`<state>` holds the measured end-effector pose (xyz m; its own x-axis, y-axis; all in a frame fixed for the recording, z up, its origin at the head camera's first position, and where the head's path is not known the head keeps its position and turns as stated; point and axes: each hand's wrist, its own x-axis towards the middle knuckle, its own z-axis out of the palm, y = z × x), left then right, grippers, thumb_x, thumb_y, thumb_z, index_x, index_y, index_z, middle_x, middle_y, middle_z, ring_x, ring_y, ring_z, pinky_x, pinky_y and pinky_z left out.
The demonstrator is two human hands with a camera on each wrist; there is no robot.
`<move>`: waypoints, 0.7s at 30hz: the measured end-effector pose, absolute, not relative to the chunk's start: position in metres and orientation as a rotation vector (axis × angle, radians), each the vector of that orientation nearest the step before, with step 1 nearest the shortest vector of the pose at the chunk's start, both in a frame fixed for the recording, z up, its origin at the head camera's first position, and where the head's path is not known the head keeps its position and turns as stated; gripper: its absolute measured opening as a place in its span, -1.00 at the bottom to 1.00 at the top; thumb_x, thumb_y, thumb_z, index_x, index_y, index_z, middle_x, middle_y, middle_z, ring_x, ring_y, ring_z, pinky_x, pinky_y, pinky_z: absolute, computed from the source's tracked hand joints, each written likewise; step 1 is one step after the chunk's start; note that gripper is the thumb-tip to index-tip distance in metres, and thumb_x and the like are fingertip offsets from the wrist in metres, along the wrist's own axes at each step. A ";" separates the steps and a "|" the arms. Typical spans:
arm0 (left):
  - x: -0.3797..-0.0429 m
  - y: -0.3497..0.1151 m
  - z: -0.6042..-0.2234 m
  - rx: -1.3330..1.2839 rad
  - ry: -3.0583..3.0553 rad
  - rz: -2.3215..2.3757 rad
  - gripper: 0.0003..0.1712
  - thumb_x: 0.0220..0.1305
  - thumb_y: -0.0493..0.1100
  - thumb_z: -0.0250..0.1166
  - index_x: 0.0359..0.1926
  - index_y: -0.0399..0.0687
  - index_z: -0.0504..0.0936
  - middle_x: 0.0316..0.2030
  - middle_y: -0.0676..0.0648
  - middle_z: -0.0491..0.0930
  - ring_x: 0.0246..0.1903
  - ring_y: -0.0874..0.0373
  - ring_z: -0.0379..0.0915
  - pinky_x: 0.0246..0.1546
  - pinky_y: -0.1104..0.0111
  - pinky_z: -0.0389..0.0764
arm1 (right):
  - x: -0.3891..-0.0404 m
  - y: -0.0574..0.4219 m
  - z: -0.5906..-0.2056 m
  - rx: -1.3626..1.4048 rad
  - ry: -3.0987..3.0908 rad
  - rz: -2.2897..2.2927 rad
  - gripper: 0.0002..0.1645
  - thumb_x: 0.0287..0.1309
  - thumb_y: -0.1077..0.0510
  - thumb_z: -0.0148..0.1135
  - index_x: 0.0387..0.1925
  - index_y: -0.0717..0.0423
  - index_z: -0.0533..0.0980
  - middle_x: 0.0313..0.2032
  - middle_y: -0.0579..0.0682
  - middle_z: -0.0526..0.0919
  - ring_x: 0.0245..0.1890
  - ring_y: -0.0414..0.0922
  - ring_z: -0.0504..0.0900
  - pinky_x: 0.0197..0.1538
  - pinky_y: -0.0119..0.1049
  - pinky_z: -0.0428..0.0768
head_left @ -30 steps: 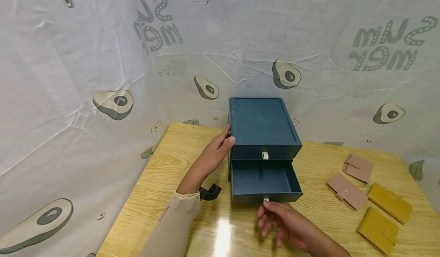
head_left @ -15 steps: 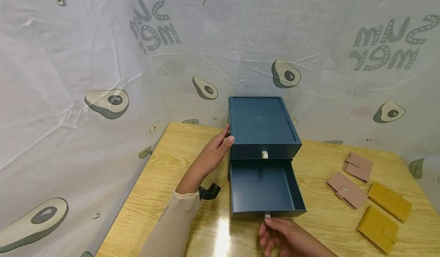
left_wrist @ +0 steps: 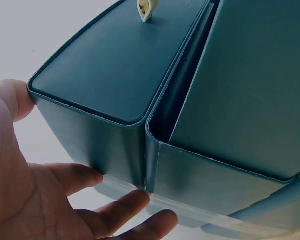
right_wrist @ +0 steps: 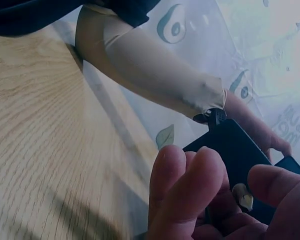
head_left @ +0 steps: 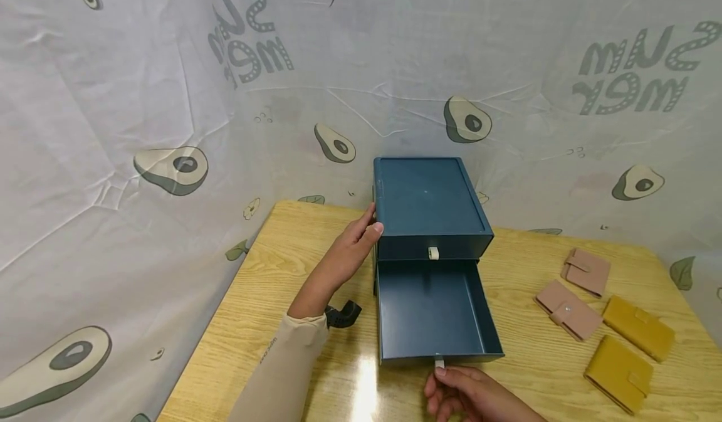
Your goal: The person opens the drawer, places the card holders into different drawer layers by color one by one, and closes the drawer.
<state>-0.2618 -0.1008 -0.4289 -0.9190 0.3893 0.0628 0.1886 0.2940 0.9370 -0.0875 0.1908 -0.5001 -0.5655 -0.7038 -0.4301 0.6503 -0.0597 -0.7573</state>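
Note:
A dark blue two-tier drawer unit (head_left: 429, 196) stands on the wooden table. Its lower drawer (head_left: 431, 321) is pulled far out, and only bare floor shows inside. My right hand (head_left: 470, 390) pinches the small white pull tab (head_left: 439, 362) at that drawer's front, thumb on top; the right wrist view shows the tab (right_wrist: 242, 196) beside the thumb. My left hand (head_left: 345, 256) rests against the unit's left side, its thumb at the top front corner and its fingers (left_wrist: 120, 212) extended along the side wall. The upper drawer, with its own white tab (head_left: 433, 253), is pushed in.
To the right lie two pink wallets (head_left: 586, 271) and two mustard-yellow wallets (head_left: 619, 372), all closed. A pale curtain (head_left: 169, 83) printed with avocados hangs behind and left of the table (head_left: 265, 290). A black strap (head_left: 343, 315) is on my left wrist.
The lower drawer has slid farther out toward me, with my right hand moving back at its tab. My left hand stays against the unit's side.

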 end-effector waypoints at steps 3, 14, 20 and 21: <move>-0.262 -0.101 -0.430 0.537 2.375 1.684 -0.15 0.67 0.39 -0.05 0.77 0.33 -0.07 0.69 -0.12 0.10 0.67 -0.12 0.00 0.59 -0.20 0.15 | -0.087 0.193 -0.502 -0.049 1.227 -1.783 -0.56 0.73 -0.11 -0.05 0.08 0.02 0.67 -0.10 -0.14 0.77 -0.17 -0.29 0.73 -0.31 -0.53 0.60; -0.262 -0.103 -0.430 0.556 2.367 1.684 -0.13 0.66 0.42 -0.06 0.77 0.32 -0.08 0.69 -0.12 0.09 0.67 -0.13 0.00 0.58 -0.21 0.14 | -0.092 0.232 -0.511 -0.096 1.401 -1.692 -0.55 0.76 -0.02 -0.07 0.22 0.14 0.64 0.02 -0.02 0.74 -0.04 -0.14 0.73 -0.22 -0.47 0.61; -0.261 -0.103 -0.429 0.557 2.357 1.688 -0.17 0.70 0.35 -0.07 0.77 0.31 -0.09 0.69 -0.13 0.09 0.67 -0.14 -0.02 0.58 -0.22 0.14 | -0.098 0.262 -0.504 -0.169 1.628 -1.547 -0.47 0.76 -0.01 -0.06 0.23 0.36 0.59 0.06 0.10 0.71 -0.04 -0.07 0.66 -0.17 -0.34 0.67; -0.261 -0.103 -0.429 0.557 2.358 1.687 -0.17 0.70 0.35 -0.07 0.77 0.31 -0.09 0.69 -0.13 0.09 0.67 -0.14 -0.02 0.58 -0.22 0.14 | -0.099 0.268 -0.503 -0.183 1.653 -1.531 -0.47 0.76 0.00 -0.06 0.22 0.38 0.58 0.06 0.12 0.70 -0.04 -0.07 0.64 -0.18 -0.33 0.69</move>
